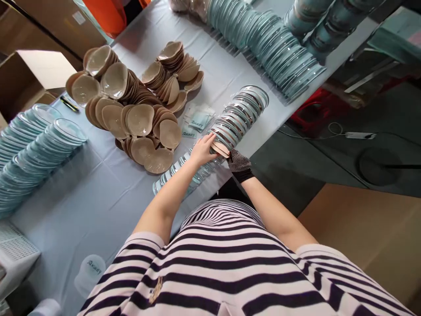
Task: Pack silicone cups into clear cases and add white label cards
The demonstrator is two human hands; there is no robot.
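My left hand [203, 149] is bare and presses its fingers on the near end of a leaning row of clear round packs holding beige cups [238, 116]. My right hand [238, 166], in a dark dotted glove, grips the same end from the table's edge side. A beige cup [219, 149] shows between both hands. A second row of clear shells [174, 173] lies flat just below my left wrist.
A heap of beige cups [131, 109] fills the middle of the pale blue table [98, 193]. Stacks of blue-tinted shells [36, 149] lie at left, long rows [269, 39] at the back. Small labelled packets [197, 123], a white basket [15, 254], cardboard boxes [36, 74].
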